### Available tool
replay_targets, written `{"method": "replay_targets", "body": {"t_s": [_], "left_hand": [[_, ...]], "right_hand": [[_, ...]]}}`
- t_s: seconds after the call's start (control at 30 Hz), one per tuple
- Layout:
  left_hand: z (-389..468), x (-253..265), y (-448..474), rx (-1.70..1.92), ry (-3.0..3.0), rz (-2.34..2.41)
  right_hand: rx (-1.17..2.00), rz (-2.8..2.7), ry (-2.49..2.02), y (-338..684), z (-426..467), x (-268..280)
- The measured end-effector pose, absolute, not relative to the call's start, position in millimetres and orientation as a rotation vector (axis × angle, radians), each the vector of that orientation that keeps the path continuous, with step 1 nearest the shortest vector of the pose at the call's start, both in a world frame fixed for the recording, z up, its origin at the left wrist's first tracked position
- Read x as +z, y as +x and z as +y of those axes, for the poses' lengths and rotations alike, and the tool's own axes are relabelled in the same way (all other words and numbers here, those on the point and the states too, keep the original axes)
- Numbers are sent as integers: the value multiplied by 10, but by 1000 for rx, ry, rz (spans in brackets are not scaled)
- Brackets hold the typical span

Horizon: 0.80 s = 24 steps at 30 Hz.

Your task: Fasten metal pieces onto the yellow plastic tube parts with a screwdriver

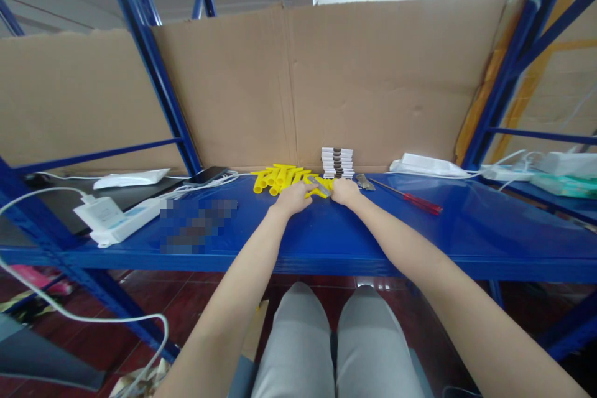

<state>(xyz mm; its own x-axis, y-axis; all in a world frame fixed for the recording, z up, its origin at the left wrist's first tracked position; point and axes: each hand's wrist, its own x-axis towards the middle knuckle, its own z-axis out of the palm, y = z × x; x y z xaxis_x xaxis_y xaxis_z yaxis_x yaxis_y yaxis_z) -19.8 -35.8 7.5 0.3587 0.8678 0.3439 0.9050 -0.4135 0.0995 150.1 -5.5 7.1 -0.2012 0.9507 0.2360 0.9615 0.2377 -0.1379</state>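
On the blue shelf top, a heap of yellow plastic pieces with hollow tube-like handles (276, 180) lies just beyond my left hand. My left hand (293, 198) is closed at the heap's right side, its fingertips on a yellow piece (318, 191). A flat grey metal-looking strip (319, 186) slants from these fingertips toward my right hand (346, 191). That hand is closed too, fingers curled at the strip's right end; what it grips is hidden. Right behind it stands a stack of small white packets with dark middle bands (337, 163).
Right of my hands lie small grey pieces (364, 182) and a red-handled screwdriver (422, 204). A white power strip (133, 221) with a charger and a dark phone (209, 175) sit left. Cardboard (373, 74) walls the back; blue posts (153, 74) flank it.
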Motion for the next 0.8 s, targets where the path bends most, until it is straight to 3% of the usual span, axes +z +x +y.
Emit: {"method": "replay_targets", "body": {"t_s": [0.6, 0.8], "left_hand": [[-385, 78, -178, -534, -2534, -1603], [-398, 84, -162, -544, -2601, -1568]], "right_hand": [[-79, -1720, -1658, 1763, 44, 294], [484, -1511, -1355, 1800, 89, 346]]}}
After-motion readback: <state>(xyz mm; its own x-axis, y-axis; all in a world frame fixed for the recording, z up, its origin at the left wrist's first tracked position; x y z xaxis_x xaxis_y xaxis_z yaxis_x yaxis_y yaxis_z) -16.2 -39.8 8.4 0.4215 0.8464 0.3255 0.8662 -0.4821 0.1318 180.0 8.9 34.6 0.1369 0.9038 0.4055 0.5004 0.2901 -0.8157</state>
